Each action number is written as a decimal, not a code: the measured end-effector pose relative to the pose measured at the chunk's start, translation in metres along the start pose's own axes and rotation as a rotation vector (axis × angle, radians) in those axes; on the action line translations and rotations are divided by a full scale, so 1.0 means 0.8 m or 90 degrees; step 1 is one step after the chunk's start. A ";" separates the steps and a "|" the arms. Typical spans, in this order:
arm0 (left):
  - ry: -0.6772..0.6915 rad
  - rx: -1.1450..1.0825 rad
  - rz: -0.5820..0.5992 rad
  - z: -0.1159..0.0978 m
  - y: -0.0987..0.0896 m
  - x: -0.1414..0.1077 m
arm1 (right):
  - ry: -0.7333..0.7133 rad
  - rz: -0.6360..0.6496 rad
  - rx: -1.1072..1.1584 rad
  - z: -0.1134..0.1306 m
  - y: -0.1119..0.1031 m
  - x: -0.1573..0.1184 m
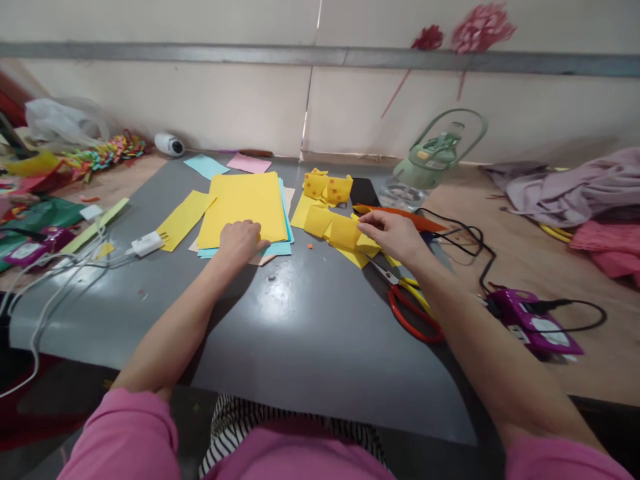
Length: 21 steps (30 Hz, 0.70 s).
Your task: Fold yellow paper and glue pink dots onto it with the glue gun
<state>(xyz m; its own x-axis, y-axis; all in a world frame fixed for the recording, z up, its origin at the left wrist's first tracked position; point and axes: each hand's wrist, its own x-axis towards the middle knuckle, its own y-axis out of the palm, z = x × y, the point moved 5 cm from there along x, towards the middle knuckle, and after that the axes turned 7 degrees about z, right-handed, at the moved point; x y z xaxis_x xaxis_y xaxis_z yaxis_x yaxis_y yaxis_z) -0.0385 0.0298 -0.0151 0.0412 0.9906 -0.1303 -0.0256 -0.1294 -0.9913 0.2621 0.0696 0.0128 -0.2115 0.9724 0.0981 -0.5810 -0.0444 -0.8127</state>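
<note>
Stacked yellow paper sheets [245, 200]: left of centre, under the left hand [241, 240], probably steadied; its grip is unclear, fingers curled down.
Folded yellow paper strip [344, 231]: centre right; the right hand's [393, 233] grip meets its end, pinch unclear, perhaps positioning it.
Red-and-yellow-handled metal scissors [406, 311]: lower right, conveniently near.

pale wall [200, 107], 1 grey metal rail [250, 53], vertical seam [309, 93]; brown table [467, 220], grey sheet [300, 353] on top, light glare.
</note>
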 end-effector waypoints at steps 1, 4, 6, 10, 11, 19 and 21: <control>-0.003 0.006 0.005 -0.001 -0.002 -0.004 | 0.004 0.003 0.003 0.000 0.000 -0.001; -0.005 0.025 0.021 -0.002 -0.005 -0.011 | 0.004 0.026 0.059 0.001 -0.001 -0.005; -0.001 0.029 0.023 -0.003 -0.005 -0.012 | -0.016 0.069 0.114 0.007 0.003 -0.013; -0.005 0.012 0.009 -0.010 -0.001 -0.010 | -0.094 0.200 0.139 0.028 0.019 -0.037; -0.006 0.008 0.003 -0.014 0.000 -0.009 | -0.109 0.206 0.114 0.032 0.021 -0.042; 0.044 0.000 -0.007 -0.048 0.014 -0.011 | -0.134 0.149 0.007 0.033 0.024 -0.053; 0.049 0.000 -0.006 -0.049 0.014 -0.008 | -0.135 0.168 0.020 0.031 0.026 -0.056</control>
<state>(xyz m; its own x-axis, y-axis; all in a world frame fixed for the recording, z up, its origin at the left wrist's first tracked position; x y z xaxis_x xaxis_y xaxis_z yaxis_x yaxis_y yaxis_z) 0.0004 0.0200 -0.0263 0.1189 0.9854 -0.1221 -0.0244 -0.1200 -0.9925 0.2400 0.0195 0.0061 -0.5145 0.8575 0.0067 -0.5073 -0.2981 -0.8085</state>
